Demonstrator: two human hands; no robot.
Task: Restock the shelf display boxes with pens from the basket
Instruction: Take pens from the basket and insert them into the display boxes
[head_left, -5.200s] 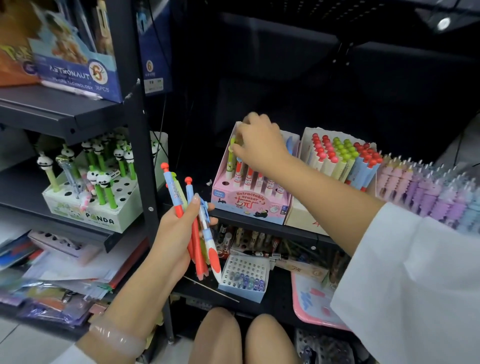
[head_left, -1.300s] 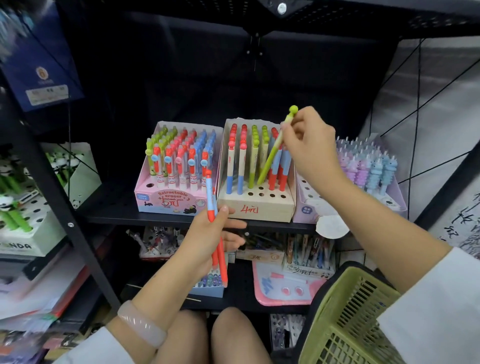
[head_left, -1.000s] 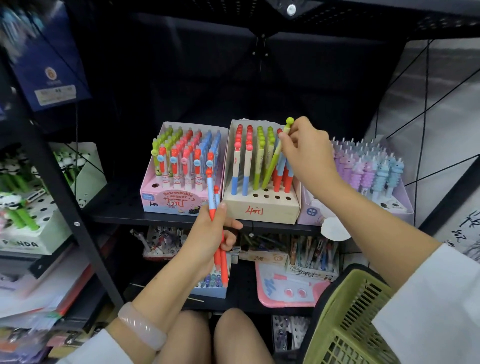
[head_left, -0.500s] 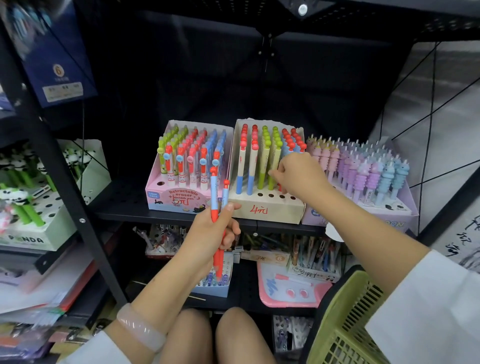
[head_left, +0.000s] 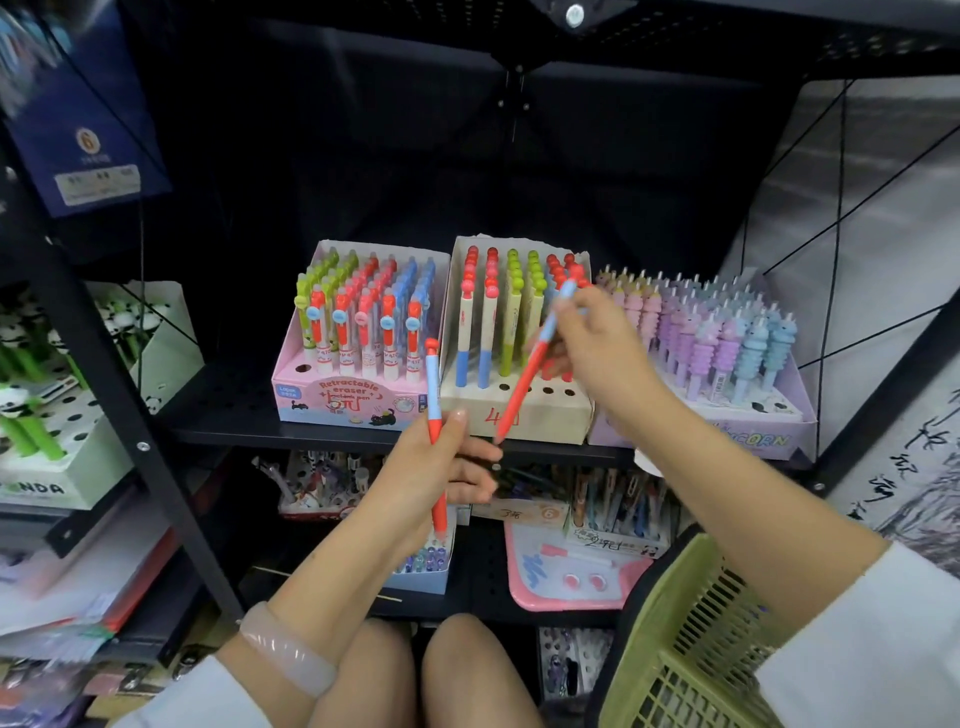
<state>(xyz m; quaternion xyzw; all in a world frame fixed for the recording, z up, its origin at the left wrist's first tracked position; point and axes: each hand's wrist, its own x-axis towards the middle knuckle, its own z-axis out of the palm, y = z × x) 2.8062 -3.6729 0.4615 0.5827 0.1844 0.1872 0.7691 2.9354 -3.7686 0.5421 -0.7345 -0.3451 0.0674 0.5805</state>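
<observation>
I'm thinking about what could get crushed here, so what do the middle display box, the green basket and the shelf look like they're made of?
Middle box: likely matte cardboard; its rim looks worn and a price is handwritten on the front.
Basket: probably moulded plastic, going by the even slotted walls and uniform green colour.
Shelf: seemingly black-painted metal, with rows of punched holes and a bolted upright.
</observation>
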